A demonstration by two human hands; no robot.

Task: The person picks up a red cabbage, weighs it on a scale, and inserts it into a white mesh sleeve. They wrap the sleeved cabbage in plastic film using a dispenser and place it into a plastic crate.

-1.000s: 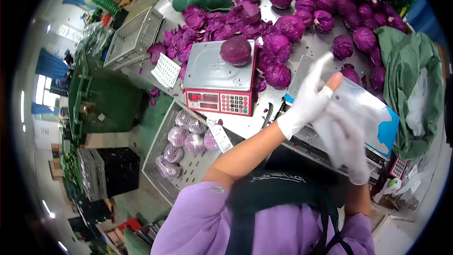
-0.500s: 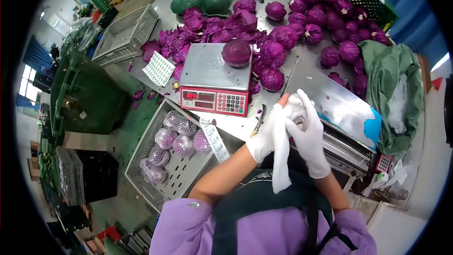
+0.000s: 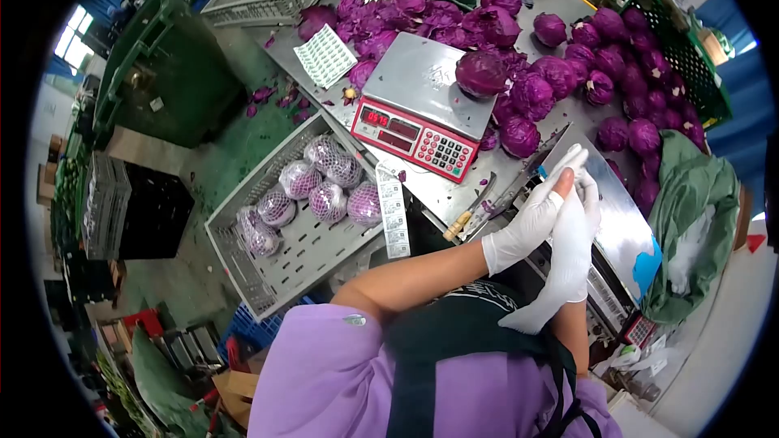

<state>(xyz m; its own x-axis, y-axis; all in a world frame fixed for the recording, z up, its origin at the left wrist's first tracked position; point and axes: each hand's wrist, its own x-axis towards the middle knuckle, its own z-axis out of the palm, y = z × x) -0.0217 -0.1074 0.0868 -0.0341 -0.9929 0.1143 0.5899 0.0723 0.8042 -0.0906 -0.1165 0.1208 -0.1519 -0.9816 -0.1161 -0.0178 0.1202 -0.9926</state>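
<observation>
My gloved left hand and gloved right hand are pressed together at the table's front edge. Between them is a limp white tube-like sleeve, its loose end hanging toward my apron. The left thumb tip shows bare through its glove; some right fingers are hidden behind the sleeve. Left of my hands, a peeled red cabbage rests on the scale with its red display lit. Several red cabbages in white netting lie in a grey crate.
Loose red cabbages heap at the back right, with torn leaves behind the scale. A knife lies on the table edge. A metal-topped machine stands beside my hands. A label sheet and a green bin are leftward.
The view has turned, shifting the table and crate within it. My hands have come closer together around the white sleeve, and its loose end now swings leftward. The cabbage stays on the scale.
</observation>
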